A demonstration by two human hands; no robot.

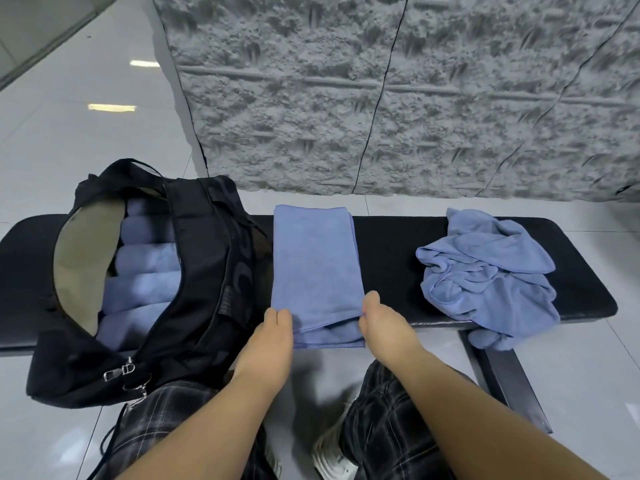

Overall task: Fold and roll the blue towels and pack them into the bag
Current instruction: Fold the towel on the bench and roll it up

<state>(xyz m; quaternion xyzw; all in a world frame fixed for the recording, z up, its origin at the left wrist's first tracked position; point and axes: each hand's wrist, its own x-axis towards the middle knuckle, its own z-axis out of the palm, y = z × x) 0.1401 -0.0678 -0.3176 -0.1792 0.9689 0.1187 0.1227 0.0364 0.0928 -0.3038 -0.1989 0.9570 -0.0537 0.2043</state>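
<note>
Now both hands sit at the near end of the folded blue towel (pixel 315 268), which lies as a long strip across the middle of the table (pixel 391 258), its near end hanging just over the table's near edge. Left hand (pixel 273 337) pinches the near-left corner, fingers (pixel 282 317) curled onto the cloth; right hand (pixel 384 323) grips the near-right corner the same way (thumbs hidden, so exact pinch unclear). Black bag (pixel 204 271) lies at the table's left end, unzipped, with several rolled towels (pixel 145 282) already stacked inside. A crumpled pile of blue towels (pixel 485 271) waits at the right end, partly drooping over the near edge.

Likely step: starting the roll from the near end toward the far edge. Cloth looks like microfibre: light, soft, floppy, no stiffness, layers apt to slide apart. Best hold is both near corners together, keeping even tension so the roll stays tight and straight. Task seems well along, pile remaining.
</note>
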